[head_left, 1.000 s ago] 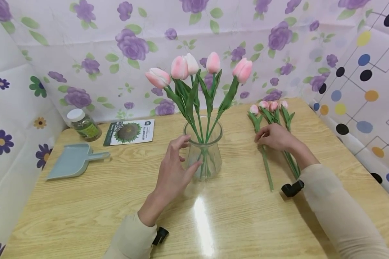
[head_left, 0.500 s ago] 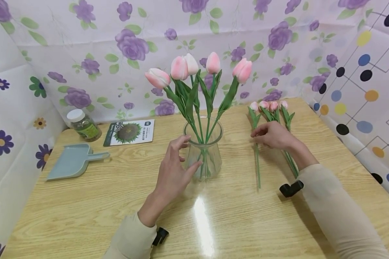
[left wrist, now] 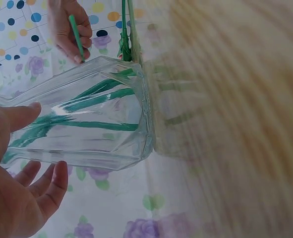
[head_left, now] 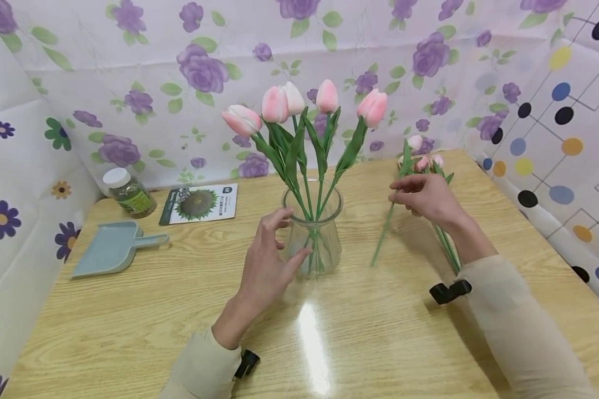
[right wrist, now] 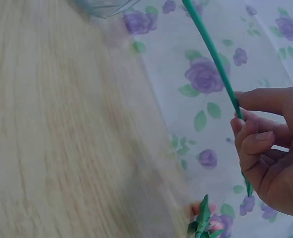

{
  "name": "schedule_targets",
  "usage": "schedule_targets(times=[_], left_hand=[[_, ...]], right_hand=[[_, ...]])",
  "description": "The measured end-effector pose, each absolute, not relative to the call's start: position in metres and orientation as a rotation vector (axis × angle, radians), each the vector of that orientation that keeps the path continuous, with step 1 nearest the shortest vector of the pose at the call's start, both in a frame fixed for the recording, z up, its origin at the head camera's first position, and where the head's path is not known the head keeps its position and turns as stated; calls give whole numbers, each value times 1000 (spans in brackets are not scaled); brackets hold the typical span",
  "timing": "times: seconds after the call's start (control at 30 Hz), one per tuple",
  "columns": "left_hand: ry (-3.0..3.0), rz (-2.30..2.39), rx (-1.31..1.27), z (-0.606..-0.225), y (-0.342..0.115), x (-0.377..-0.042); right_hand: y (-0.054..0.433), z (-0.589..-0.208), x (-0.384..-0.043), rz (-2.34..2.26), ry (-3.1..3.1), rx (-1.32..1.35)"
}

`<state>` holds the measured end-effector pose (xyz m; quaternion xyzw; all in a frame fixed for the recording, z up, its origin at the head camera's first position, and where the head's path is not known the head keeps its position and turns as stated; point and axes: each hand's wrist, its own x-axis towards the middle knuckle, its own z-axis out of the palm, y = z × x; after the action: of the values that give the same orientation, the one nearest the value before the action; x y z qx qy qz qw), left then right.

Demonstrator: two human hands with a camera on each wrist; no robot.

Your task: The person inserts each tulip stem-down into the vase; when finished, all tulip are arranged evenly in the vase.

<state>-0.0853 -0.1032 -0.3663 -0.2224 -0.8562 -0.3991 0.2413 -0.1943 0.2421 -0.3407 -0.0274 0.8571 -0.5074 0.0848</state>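
Observation:
A clear glass vase (head_left: pixel 332 249) stands mid-table, holding several pink and white artificial tulips (head_left: pixel 275 105) that fan outward. My left hand (head_left: pixel 267 266) curves round the vase's left side, with fingertips by the rim and the thumb across the front. In the left wrist view, thumb and fingers (left wrist: pixel 60 173) lie on either side of the glass. To the right of the vase, my right hand (head_left: pixel 429 200) pinches a single tulip (head_left: pixel 382 235) by its green stem. This tulip leans, bloom up and away, stem end toward the vase. Below that hand lie other tulips (head_left: pixel 445 244).
At the left of the wooden table (head_left: pixel 130 327) lie a grey-blue dustpan (head_left: pixel 107 249) and a seed packet (head_left: pixel 199 204) with a sunflower-like picture. A white-capped jar (head_left: pixel 130 194) stands behind the dustpan. Flower-printed sheeting (head_left: pixel 155 133) hangs behind the table.
My right hand has lifted one tulip off the table beside the others, and its stem end has swung left toward the vase. The left hand stays at the vase.

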Motion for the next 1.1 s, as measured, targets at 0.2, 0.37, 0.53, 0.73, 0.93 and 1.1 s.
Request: schedule_targets(times=[0.2, 0.37, 0.53, 0.73, 0.93, 1.1], left_hand=[[-2336, -1093, -608, -367, -102, -85], [-2328, -1077, -603, -368, -102, -84], [-2328, -1070, -591, -368, -102, -84], [-2326, -1062, -577, -367, -101, -83], [-2335, -1071, -570, -367, -101, -83], [-2351, -1082, -591, -365, -102, -83]], right_hand=[[242, -334, -188, -1702, 2578, -46], [239, -324, -183, -1781, 2602, -55], [235, -316, -181, -1889, 2603, -53], [230, -307, -178, -1991, 2572, -61], [226, -299, -176, -2148, 2474, -101], [221, -293, -172, -2263, 2388, -138]])
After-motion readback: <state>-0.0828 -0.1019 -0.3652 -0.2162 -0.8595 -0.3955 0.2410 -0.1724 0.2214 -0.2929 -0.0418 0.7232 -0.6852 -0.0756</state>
